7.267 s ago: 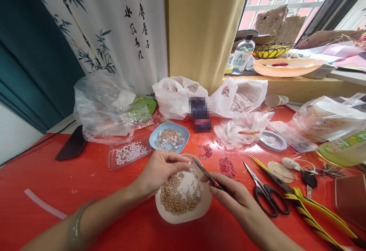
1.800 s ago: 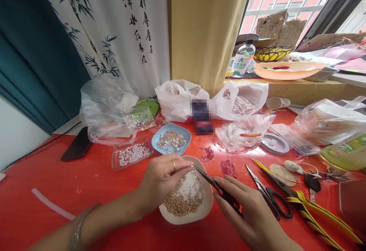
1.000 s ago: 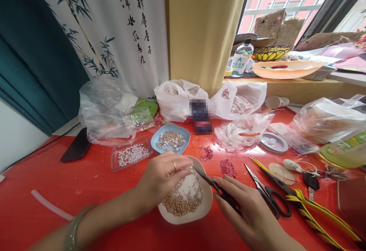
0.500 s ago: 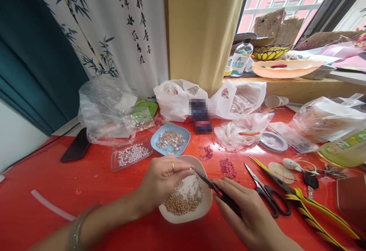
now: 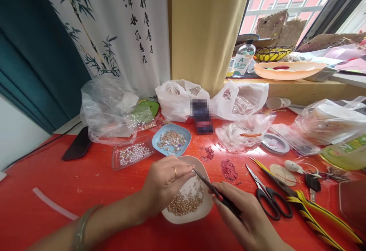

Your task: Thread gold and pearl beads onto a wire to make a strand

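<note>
My left hand [image 5: 164, 182], with a ring on one finger, pinches something too small to name over a white dish [image 5: 203, 213] of small gold beads [image 5: 183, 203]. My right hand [image 5: 246, 215] grips thin black pliers with a red mark [image 5: 213, 192]. Their tip meets my left fingertips above the dish. A blue dish of mixed beads [image 5: 171, 139] and a clear tray of white pearls [image 5: 132, 154] lie just beyond.
On the red table [image 5: 94, 175], black scissors [image 5: 267, 195] and yellow-handled pliers [image 5: 309, 209] lie to the right. Plastic bags [image 5: 108, 108] crowd the back, a dark phone [image 5: 77, 148] lies left, a white strip [image 5: 53, 204] near the front left. A window ledge holds a bottle [image 5: 243, 58] and plate [image 5: 287, 68].
Both hands have drifted slightly nearer me over the white dish; the pliers' tip stays at my left fingertips. Nothing else on the table has moved.
</note>
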Available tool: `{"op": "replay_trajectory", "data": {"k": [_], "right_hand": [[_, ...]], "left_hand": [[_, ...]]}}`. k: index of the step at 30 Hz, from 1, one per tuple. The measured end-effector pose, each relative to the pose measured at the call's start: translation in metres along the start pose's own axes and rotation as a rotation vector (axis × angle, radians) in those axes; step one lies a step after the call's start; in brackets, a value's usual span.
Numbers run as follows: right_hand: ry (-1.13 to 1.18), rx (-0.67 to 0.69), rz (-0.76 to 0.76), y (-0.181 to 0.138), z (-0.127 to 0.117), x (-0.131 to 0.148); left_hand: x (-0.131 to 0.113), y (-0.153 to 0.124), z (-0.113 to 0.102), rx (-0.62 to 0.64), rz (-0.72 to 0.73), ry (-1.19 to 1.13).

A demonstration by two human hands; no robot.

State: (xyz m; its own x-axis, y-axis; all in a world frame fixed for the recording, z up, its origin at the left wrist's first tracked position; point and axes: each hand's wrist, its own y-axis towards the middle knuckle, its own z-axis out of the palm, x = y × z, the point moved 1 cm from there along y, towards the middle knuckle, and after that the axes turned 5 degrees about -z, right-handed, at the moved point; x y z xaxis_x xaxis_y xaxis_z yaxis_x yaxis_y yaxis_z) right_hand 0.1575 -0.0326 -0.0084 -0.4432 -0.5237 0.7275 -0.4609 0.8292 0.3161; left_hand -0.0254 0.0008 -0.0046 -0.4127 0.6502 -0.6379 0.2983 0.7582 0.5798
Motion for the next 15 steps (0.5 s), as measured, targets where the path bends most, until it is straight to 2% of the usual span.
{"op": "replay_trajectory", "data": {"k": [9,15], "right_hand": [[0.063,0.017,0.032,-0.0013,0.006,-0.0046],[-0.059,0.014,-0.045,-0.0033,0.0058,-0.0069]], "left_hand": [[-0.0001,-0.0027,0.0023,-0.045,0.117,0.139],[-0.0019,-0.0023,0.0004,0.003,0.191,0.237]]}}
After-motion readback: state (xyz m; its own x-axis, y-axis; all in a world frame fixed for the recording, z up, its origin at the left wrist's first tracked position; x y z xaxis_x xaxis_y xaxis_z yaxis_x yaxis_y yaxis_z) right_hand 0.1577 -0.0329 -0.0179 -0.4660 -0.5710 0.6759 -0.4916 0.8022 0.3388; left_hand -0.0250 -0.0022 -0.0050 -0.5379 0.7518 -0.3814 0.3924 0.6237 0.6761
